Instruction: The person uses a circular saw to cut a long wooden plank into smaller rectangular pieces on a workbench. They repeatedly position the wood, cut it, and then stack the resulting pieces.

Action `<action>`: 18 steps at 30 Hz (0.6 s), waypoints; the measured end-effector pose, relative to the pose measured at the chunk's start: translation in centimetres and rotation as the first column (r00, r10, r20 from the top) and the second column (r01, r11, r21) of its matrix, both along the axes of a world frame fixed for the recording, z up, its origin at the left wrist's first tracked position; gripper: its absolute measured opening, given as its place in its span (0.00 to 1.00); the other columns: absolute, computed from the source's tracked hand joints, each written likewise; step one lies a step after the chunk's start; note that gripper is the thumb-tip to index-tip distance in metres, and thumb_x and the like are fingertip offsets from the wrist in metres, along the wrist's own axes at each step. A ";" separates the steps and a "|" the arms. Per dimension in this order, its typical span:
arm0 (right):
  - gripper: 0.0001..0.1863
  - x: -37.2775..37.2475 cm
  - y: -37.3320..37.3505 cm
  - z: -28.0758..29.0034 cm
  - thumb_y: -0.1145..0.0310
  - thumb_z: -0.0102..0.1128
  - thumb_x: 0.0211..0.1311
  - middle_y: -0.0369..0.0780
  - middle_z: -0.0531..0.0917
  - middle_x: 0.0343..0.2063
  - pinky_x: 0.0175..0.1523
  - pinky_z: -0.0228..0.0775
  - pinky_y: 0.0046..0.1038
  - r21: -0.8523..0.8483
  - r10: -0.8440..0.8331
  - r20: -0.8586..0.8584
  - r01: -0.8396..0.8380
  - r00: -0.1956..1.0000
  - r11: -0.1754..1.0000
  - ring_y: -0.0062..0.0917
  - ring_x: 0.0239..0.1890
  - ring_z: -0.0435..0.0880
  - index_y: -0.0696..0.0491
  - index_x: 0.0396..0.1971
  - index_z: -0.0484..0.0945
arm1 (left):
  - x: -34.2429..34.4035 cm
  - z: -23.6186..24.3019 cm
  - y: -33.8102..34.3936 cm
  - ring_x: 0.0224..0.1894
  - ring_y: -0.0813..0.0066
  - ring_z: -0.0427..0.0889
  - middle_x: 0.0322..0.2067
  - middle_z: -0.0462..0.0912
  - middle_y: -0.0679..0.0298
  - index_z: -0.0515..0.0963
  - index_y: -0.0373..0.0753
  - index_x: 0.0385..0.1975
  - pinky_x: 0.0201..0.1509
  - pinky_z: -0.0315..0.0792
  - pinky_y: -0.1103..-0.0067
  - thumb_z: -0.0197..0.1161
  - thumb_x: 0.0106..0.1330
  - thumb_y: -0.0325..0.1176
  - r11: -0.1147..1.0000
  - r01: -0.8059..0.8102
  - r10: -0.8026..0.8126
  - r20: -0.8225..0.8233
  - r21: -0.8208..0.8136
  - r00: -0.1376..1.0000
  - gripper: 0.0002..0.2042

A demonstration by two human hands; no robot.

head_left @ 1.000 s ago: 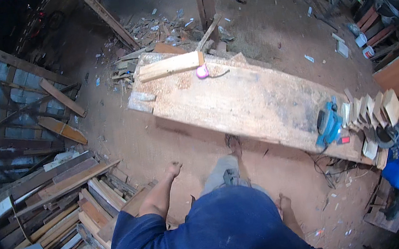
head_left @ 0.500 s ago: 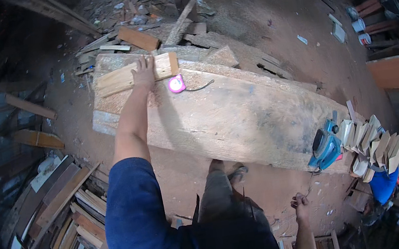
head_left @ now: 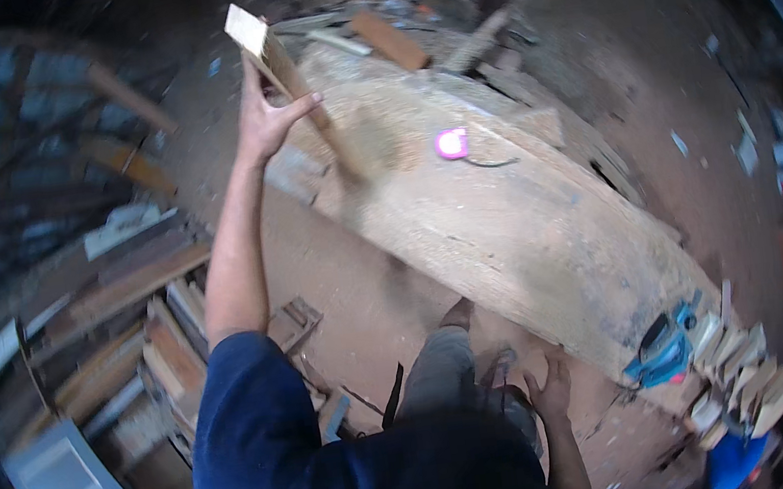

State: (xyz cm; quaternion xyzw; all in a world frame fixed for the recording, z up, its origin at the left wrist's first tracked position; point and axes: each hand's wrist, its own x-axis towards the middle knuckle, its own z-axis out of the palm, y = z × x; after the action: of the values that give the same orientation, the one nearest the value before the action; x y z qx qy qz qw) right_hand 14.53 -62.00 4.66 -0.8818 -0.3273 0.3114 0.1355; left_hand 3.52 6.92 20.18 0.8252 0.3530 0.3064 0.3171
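Observation:
My left hand [head_left: 269, 124] grips a short, pale wooden board [head_left: 288, 72], thumb on one side and fingers mostly hidden behind it. The board is tilted up on end, its lower end at the left part of a dusty wooden workbench [head_left: 511, 249]; whether it touches the surface I cannot tell. Right of the board lies a pink tape measure [head_left: 451, 144] with a dark strap. My right hand [head_left: 551, 388] hangs low beside my leg, slightly blurred, its fingers apart and holding nothing.
A teal electric planer [head_left: 660, 354] sits at the bench's right end, beside a bunch of pale wood pieces [head_left: 748, 381]. Offcuts [head_left: 390, 42] lie beyond the bench. Stacked planks [head_left: 115, 320] and a grey panel [head_left: 64, 476] stand at the left.
My left hand has picked the board up from lying flat and tilted it on end. My right hand has gone from curled to spread fingers. The whole view has swung leftward.

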 end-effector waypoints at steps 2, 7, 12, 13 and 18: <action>0.42 0.6 9.7 5.3 0.54 0.74 0.54 0.60 0.71 0.59 0.68 0.60 0.50 0.118 0.158 0.112 -0.171 0.981 0.978 0.56 0.63 0.69 0.59 0.64 0.65 | -4.7 1.3 -3.9 0.56 0.63 0.75 0.56 0.74 0.54 0.57 0.35 0.70 0.64 0.69 0.68 0.79 0.50 0.44 0.918 -0.158 0.203 0.088 -0.364 0.975 0.50; 0.38 -4.5 19.8 12.9 0.55 0.73 0.56 0.58 0.71 0.60 0.65 0.63 0.51 0.509 0.451 0.195 -0.483 0.871 0.713 0.52 0.63 0.71 0.60 0.61 0.69 | -13.6 -2.7 -19.5 0.59 0.60 0.77 0.56 0.79 0.48 0.65 0.31 0.66 0.63 0.71 0.67 0.72 0.59 0.49 0.482 -0.346 0.531 -0.046 -0.805 0.846 0.40; 0.25 -11.7 14.5 12.2 0.61 0.68 0.61 0.56 0.84 0.39 0.48 0.76 0.43 0.431 0.603 -0.267 -0.466 0.752 0.773 0.50 0.43 0.85 0.60 0.53 0.75 | -20.6 -6.3 -34.3 0.64 0.57 0.73 0.60 0.74 0.46 0.63 0.28 0.66 0.68 0.65 0.66 0.67 0.60 0.62 0.304 -0.472 0.756 -0.092 -0.827 0.648 0.46; 0.24 -13.2 13.7 13.1 0.62 0.68 0.61 0.56 0.84 0.37 0.47 0.76 0.44 0.423 0.594 -0.354 -0.443 0.722 0.790 0.51 0.41 0.85 0.61 0.51 0.76 | -22.6 -7.4 -37.0 0.65 0.55 0.72 0.60 0.74 0.44 0.60 0.29 0.68 0.70 0.64 0.66 0.66 0.59 0.65 0.361 -0.473 0.798 0.004 -0.804 0.603 0.49; 0.20 -20.6 12.3 11.8 0.63 0.67 0.62 0.53 0.86 0.34 0.44 0.76 0.37 0.262 0.646 -0.365 -0.592 0.670 0.762 0.37 0.37 0.88 0.62 0.46 0.77 | -24.3 -10.8 -51.5 0.76 0.42 0.50 0.72 0.47 0.32 0.34 0.33 0.76 0.78 0.51 0.62 0.71 0.54 0.64 0.229 -0.649 0.774 -0.268 -0.726 0.573 0.63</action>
State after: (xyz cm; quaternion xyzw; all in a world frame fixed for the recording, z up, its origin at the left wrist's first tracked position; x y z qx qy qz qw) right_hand -6.05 -49.75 16.45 -0.6153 -0.5865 0.5065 0.1444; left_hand -20.73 -44.55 9.37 0.3267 0.7572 0.2963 0.4818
